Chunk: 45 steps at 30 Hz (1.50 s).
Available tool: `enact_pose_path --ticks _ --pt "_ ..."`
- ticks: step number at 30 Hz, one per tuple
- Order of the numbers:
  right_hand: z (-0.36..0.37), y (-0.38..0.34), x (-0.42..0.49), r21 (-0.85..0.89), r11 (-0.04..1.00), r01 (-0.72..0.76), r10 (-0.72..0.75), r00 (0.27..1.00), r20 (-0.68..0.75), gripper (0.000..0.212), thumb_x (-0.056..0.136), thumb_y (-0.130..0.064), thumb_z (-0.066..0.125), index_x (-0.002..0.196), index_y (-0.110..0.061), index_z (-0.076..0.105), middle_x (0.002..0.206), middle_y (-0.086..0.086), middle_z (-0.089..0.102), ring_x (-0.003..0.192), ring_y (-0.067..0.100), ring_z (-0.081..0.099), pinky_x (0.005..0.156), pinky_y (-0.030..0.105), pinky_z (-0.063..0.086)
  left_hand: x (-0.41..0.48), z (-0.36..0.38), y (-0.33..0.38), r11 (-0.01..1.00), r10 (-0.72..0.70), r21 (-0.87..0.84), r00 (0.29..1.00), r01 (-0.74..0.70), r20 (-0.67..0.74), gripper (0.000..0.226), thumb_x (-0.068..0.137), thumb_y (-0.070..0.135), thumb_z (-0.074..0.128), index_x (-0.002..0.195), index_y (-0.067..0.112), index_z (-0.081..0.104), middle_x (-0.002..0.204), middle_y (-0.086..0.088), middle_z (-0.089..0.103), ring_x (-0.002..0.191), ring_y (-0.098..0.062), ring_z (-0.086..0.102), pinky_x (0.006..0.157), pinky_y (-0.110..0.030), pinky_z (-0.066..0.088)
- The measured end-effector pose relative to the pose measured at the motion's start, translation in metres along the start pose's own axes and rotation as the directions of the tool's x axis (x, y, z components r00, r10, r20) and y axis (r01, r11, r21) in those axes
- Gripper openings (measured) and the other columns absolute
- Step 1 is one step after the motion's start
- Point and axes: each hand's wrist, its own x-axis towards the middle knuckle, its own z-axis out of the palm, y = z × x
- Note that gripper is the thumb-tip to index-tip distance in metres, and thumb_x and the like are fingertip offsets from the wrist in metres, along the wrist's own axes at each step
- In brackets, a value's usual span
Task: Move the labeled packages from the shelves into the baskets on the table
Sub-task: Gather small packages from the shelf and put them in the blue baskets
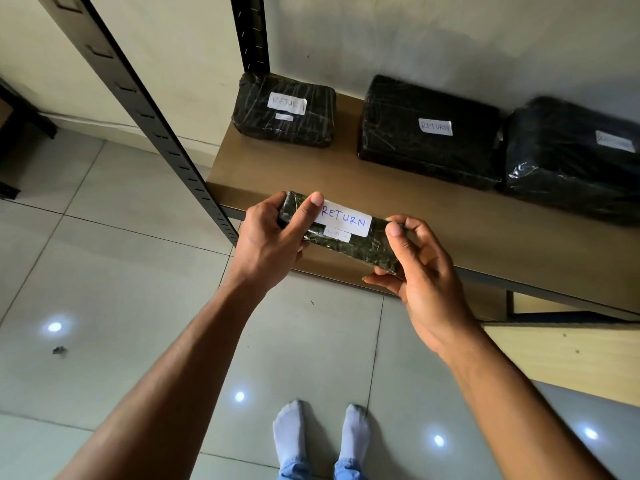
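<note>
A long, narrow black-wrapped package (360, 244) with a white label reading RETURN is held over the front edge of the brown shelf board (433, 216). My left hand (273, 237) grips its left end, thumb lying across the top beside the label. My right hand (415, 271) pinches its right end between thumb and fingers. Three more black packages lie at the back of the shelf: a small one (284, 110) at the left, a larger one (429, 133) in the middle, both labelled RETURN, and a bulky one (575, 161) at the right with an unreadable label. No basket is in view.
A black slotted shelf upright (152, 116) slants down at the left, another (251, 32) stands at the back corner. A lower pale wooden shelf (568, 355) juts out at the right. The tiled floor (104, 271) and my socked feet (322, 438) are below.
</note>
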Motion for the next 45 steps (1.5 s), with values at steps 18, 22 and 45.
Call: enact_pose_path --ticks 18,22,45 --pt "-0.005 0.003 0.004 -0.122 0.992 0.014 -0.016 1.0 -0.018 0.015 0.1 -0.022 0.058 0.113 -0.023 0.064 0.085 -0.022 0.06 0.084 -0.005 0.056 0.075 0.033 0.057 -0.004 -0.005 -0.015 0.998 -0.06 0.004 0.989 0.06 0.134 0.035 0.096 0.045 0.059 0.083 0.012 0.06 0.054 -0.006 0.06 0.041 -0.018 0.049 0.04 -0.023 0.035" --pt "-0.009 0.002 0.001 -0.162 0.985 0.053 -0.053 0.999 0.006 0.013 0.099 -0.027 0.06 0.111 -0.03 0.066 0.08 -0.017 0.054 0.081 0.0 0.051 0.076 0.034 0.055 -0.012 -0.004 -0.02 0.999 -0.02 -0.025 0.987 0.024 0.161 0.027 0.099 0.038 0.056 0.085 0.015 0.057 0.055 -0.004 0.062 0.041 -0.016 0.047 0.039 -0.02 0.031" --pt "-0.106 -0.131 -0.12 -0.731 0.682 -0.038 0.025 0.999 -0.029 0.023 0.099 -0.03 0.059 0.122 -0.026 0.063 0.113 -0.004 0.065 0.095 0.01 0.063 0.077 0.019 0.05 -0.136 0.034 0.135 0.973 0.082 0.203 0.989 -0.105 0.122 0.041 0.098 0.047 0.056 0.079 0.01 0.059 0.057 0.01 0.065 0.048 -0.004 0.06 0.049 -0.018 0.041"
